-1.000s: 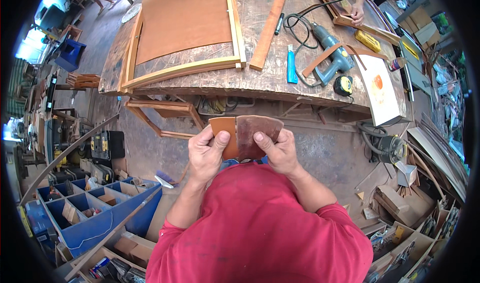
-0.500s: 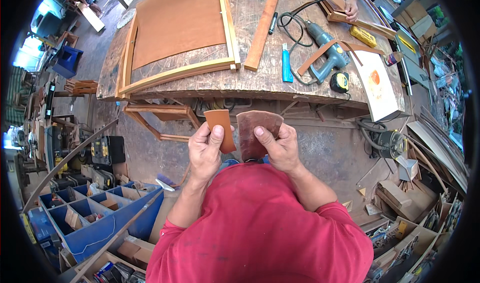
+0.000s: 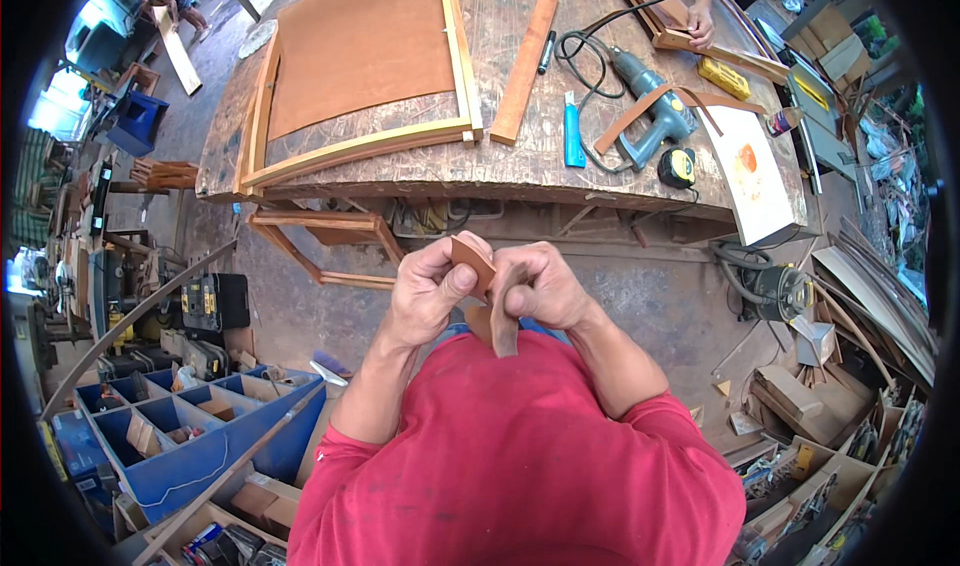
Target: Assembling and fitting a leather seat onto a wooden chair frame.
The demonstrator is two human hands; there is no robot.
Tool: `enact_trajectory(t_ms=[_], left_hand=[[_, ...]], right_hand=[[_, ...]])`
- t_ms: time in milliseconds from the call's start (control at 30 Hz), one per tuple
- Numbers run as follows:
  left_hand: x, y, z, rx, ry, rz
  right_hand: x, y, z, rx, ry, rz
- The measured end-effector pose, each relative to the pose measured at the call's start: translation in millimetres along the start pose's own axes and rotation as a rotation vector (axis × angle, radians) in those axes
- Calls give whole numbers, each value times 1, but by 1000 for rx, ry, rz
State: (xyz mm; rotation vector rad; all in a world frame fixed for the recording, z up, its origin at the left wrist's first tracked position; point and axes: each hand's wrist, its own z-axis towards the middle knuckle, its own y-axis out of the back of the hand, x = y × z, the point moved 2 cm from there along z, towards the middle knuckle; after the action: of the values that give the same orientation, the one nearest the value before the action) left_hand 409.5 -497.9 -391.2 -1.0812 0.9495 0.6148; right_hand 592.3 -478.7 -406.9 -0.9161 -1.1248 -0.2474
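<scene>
My left hand (image 3: 432, 291) and my right hand (image 3: 540, 288) are pressed close together in front of my red shirt, both gripping a brown sheet of sandpaper (image 3: 482, 288). The sheet is folded between my fingers; one orange-brown flap sticks up by my left thumb and a darker flap hangs down under my right hand. Beyond my hands stands the wooden workbench (image 3: 520, 171), which carries a wooden frame with a brown panel (image 3: 360, 61).
On the bench lie a wood slat (image 3: 525, 66), a blue utility knife (image 3: 572, 141), a teal power drill (image 3: 650, 111), a tape measure (image 3: 678, 166) and a white board (image 3: 752, 171). Another person's hand (image 3: 697, 26) rests at the far edge. A blue bin rack (image 3: 175, 431) stands lower left.
The sandpaper was held spread flat between both hands; now my hands have come together and the sheet is folded over between them.
</scene>
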Motion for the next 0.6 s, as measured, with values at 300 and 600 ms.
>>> enact_trajectory(t_ms=[300, 600], left_hand=[[-12, -1, 9, 191, -89, 102], [-19, -1, 20, 524, -51, 264]], right_hand=[[-14, -13, 8, 134, -130, -195], [-35, -5, 13, 220, -53, -306]])
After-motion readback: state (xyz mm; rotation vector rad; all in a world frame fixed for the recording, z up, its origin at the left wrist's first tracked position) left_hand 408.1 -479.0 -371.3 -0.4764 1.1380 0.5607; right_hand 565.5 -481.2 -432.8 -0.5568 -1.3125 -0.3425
